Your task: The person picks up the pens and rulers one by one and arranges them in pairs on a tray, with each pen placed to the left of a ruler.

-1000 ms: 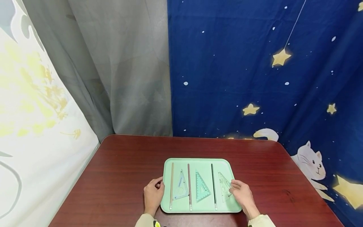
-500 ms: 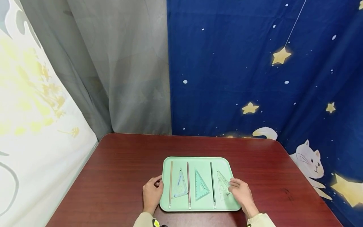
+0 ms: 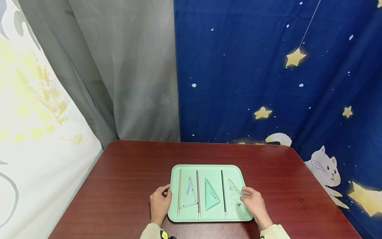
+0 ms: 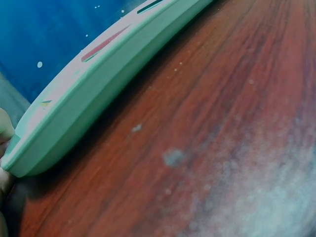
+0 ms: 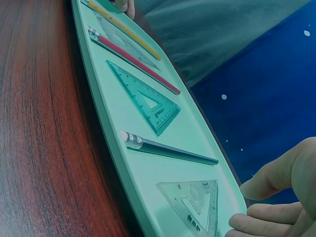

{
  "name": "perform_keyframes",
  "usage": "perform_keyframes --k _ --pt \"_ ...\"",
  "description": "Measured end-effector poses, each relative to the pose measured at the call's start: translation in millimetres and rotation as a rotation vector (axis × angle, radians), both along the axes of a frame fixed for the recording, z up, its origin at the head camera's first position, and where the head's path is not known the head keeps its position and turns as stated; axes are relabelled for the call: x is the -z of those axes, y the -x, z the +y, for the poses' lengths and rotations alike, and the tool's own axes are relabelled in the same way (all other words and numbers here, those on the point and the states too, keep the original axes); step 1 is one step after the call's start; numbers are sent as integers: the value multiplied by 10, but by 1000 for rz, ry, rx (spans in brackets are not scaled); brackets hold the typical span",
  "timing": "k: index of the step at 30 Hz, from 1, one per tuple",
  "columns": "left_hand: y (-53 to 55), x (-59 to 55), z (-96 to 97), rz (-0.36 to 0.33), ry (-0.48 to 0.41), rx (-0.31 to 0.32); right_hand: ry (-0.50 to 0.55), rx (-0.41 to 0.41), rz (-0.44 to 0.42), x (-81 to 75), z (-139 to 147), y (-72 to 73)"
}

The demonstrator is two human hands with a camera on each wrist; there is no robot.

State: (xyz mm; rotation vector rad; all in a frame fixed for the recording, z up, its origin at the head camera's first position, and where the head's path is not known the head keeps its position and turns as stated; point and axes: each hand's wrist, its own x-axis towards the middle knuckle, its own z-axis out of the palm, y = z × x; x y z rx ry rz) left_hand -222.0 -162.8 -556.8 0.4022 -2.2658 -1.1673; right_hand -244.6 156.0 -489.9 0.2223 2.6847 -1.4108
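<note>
A pale green tray (image 3: pixel 235 215) lies on the dark red table. My left hand (image 3: pixel 160 205) grips its left rim; in the left wrist view the fingers (image 4: pixel 4 129) show above and below the edge. My right hand (image 3: pixel 254 204) is at the right rim, thumb and fingers apart, fingertips overlapping the tray. Near them lies a clear set square (image 5: pixel 195 205). Across the tray are a black pencil (image 5: pixel 173 152), a green set square (image 5: pixel 165 111), a red pencil (image 5: pixel 138 64), another clear set square (image 3: pixel 189 196) and a yellow-orange pencil (image 3: pixel 179 194).
The table (image 3: pixel 128 186) extends left, right and behind the tray. A grey curtain (image 3: pixel 143 66) and a blue star-patterned curtain (image 3: pixel 232 73) hang behind it, and a white patterned cloth (image 3: pixel 44 159) hangs on the left.
The whole head view has shifted slightly upward and left. Hands, tray and the things on it keep their places relative to each other.
</note>
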Motion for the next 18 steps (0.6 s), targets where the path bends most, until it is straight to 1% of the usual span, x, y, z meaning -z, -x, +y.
perform_keyframes --k 7,14,18 --pt "0 17 2 -8 -1 -7 1 -9 35 -11 17 -10" --pt "16 24 3 1 9 -10 -14 -2 41 -19 53 8" --pt "-17 12 -5 -12 7 -13 -8 1 51 -16 63 17"
